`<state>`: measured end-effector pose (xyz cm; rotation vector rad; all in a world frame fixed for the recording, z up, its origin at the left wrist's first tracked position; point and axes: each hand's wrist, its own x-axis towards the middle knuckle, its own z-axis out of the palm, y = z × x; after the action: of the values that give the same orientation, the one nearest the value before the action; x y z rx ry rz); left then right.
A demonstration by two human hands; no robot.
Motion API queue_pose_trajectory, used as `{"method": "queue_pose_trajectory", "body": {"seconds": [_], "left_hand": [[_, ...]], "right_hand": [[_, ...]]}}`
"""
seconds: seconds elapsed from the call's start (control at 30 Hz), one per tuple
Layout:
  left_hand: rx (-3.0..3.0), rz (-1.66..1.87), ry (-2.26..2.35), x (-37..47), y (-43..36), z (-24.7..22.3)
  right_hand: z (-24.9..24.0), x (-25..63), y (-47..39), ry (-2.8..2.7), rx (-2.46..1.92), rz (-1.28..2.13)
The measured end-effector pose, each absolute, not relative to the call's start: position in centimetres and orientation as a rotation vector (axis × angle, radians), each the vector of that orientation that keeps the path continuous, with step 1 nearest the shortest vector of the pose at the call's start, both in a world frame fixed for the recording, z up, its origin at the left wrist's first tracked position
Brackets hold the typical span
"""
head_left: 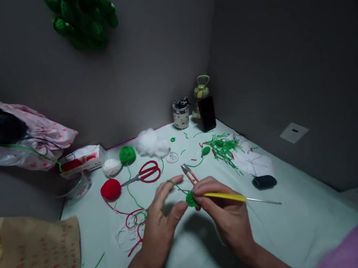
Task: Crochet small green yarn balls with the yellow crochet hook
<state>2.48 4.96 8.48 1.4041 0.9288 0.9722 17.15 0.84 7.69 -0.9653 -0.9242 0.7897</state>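
My right hand is closed on a yellow-handled crochet hook, whose metal shaft sticks out to the right. A small green crocheted piece lies at the tips of both hands. My left hand steadies the piece's left side with its thumb, and green yarn runs over its raised index finger. Just beyond the fingers, orange-handled thread snips rest on the pale tablecloth. Red-handled scissors lie farther left.
Red, green and white yarn balls sit at the left, near white stuffing. Green yarn scraps, a dark phone and a jar stand or lie farther back. A paper bag occupies the left edge.
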Motion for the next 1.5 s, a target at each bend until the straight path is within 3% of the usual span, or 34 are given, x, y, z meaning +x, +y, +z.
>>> {"method": "queue_pose_trajectory", "body": {"seconds": [0.23, 0.47, 0.67, 0.9, 1.17, 1.33, 1.5], "left_hand": [[0.783, 0.934, 0.822, 3.6, 3.5, 8.9], [0.684, 0.941, 0.793, 3.7, 2.9, 9.1], [0.751, 0.959, 0.814, 3.4, 3.3, 8.7], [0.575, 0.852, 0.7, 3.8, 3.0, 8.4], [0.574, 0.867, 0.67, 3.1, 4.1, 9.3], [0.743, 0.934, 0.744, 3.5, 3.4, 8.4], [0.739, 0.905, 0.725, 3.5, 3.6, 8.4]], "right_hand": [[7.4, 17.3, 0.4, -1.11, -0.999, 0.781], [7.2, 17.4, 0.7, -1.099, -1.032, 0.723], [7.2, 17.4, 0.8, -1.075, -0.996, 0.916], [6.1, 17.6, -0.2, -1.52, -1.071, 0.241], [7.6, 18.4, 0.6, -1.043, -0.901, 0.873], [7.1, 17.9, 0.7, -1.163, -0.972, 0.818], [6.0, 18.2, 1.1, -0.934, -0.906, 1.057]]}}
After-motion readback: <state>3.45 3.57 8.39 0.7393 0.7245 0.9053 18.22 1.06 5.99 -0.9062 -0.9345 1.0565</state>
